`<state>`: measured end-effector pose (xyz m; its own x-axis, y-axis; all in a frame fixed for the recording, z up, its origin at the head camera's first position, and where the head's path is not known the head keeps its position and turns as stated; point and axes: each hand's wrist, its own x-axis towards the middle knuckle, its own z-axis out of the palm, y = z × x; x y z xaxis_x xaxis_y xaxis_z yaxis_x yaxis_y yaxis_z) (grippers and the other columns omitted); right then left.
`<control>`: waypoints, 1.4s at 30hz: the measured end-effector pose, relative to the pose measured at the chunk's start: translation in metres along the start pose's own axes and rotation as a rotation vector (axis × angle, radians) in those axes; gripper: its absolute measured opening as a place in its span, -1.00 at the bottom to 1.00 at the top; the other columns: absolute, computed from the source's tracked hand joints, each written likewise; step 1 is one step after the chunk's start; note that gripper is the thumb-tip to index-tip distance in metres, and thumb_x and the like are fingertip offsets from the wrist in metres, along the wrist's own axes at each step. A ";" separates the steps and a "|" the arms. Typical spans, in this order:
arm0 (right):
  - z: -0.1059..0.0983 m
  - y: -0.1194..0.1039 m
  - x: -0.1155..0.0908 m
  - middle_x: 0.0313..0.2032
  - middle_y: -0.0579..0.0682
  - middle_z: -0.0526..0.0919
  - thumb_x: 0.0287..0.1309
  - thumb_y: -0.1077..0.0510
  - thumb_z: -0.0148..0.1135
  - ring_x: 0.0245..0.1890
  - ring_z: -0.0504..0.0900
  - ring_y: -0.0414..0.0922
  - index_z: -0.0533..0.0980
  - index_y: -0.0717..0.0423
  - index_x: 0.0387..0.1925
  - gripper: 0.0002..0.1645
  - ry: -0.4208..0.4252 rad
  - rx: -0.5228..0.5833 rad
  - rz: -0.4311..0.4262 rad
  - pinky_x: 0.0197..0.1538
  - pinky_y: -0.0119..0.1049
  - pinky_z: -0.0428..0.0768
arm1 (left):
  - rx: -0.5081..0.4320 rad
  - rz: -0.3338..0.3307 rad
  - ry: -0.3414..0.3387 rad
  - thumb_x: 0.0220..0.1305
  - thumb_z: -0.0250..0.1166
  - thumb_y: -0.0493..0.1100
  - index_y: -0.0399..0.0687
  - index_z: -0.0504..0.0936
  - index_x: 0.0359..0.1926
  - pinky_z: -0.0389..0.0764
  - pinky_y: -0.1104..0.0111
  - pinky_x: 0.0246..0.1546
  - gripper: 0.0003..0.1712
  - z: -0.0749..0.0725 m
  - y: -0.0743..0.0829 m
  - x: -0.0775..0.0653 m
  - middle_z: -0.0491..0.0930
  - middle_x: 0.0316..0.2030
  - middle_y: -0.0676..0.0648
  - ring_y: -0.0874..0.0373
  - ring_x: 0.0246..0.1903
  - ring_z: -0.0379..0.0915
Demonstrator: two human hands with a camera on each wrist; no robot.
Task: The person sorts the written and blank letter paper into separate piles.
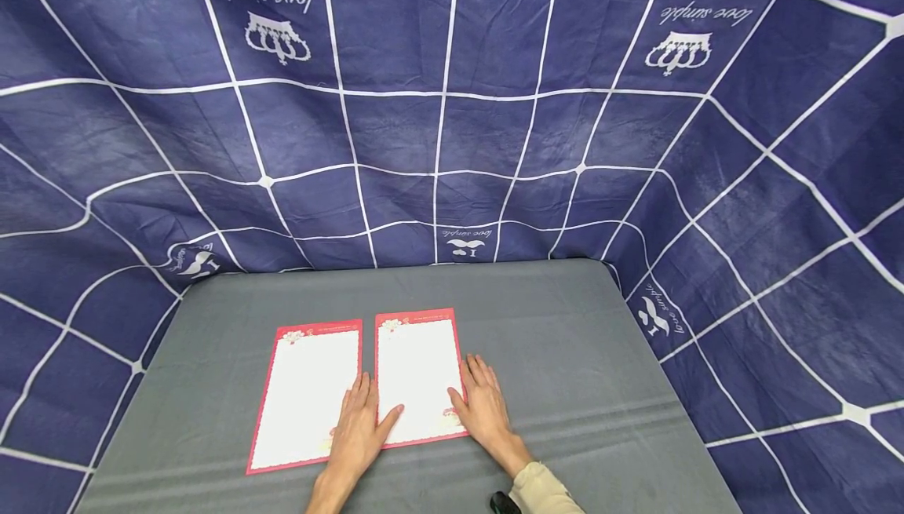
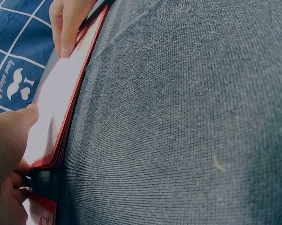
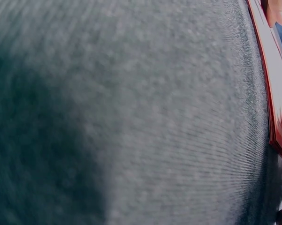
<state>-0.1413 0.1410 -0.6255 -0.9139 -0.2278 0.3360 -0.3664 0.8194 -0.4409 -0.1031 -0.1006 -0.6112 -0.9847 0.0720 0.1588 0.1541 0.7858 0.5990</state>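
Observation:
Both hands flank a stack of red-bordered white paper sheets on the grey table. My left hand lies at its left edge, fingers extended between this stack and a second red-bordered sheet, thumb over the lower left corner. At the right edge rests my right hand, fingers pointing away along the side and thumb on the border. The left wrist view shows several layers in the stack, with the left thumb on top. Only fingertips of the right hand show at the right wrist view's margin.
A grey cloth covers the table. Blue curtains with white grid lines hang behind it and along both sides. A beige sleeve and a black wrist strap show at the right forearm.

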 end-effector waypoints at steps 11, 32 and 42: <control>0.003 -0.002 -0.001 0.29 0.29 0.43 0.29 0.00 0.26 0.36 0.31 0.19 0.40 0.39 0.28 -0.31 0.036 0.018 -0.020 0.35 0.19 0.22 | -0.012 -0.003 0.001 0.34 0.26 0.18 -0.64 0.28 0.29 -0.05 -0.10 0.41 -0.06 0.000 -0.001 -0.001 0.16 0.38 -0.49 -0.31 0.43 -0.03; 0.003 -0.008 0.008 -0.31 0.03 0.69 0.13 0.39 0.30 -0.38 0.60 -0.17 0.60 0.36 0.06 -0.59 0.270 0.450 0.097 -0.34 -0.38 0.61 | -0.303 -0.117 0.139 0.30 0.34 -0.16 -0.45 0.50 0.20 0.30 -0.16 0.22 -0.44 -0.005 0.006 0.007 0.47 0.14 -0.40 -0.33 0.22 0.33; 0.000 -0.012 0.011 -0.31 0.05 0.73 0.15 0.41 0.29 -0.43 0.60 -0.31 0.65 0.31 -0.01 -0.66 0.232 0.628 0.318 -0.37 -0.50 0.59 | -0.412 -0.144 0.174 0.38 0.22 -0.31 -0.44 0.56 0.13 0.60 0.23 -0.10 -0.63 -0.007 0.008 0.009 0.61 -0.14 -0.16 -0.02 -0.14 0.57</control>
<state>-0.1474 0.1290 -0.6166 -0.9578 0.1442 0.2488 -0.1844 0.3561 -0.9161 -0.1103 -0.0977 -0.5991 -0.9756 -0.1514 0.1591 0.0711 0.4680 0.8809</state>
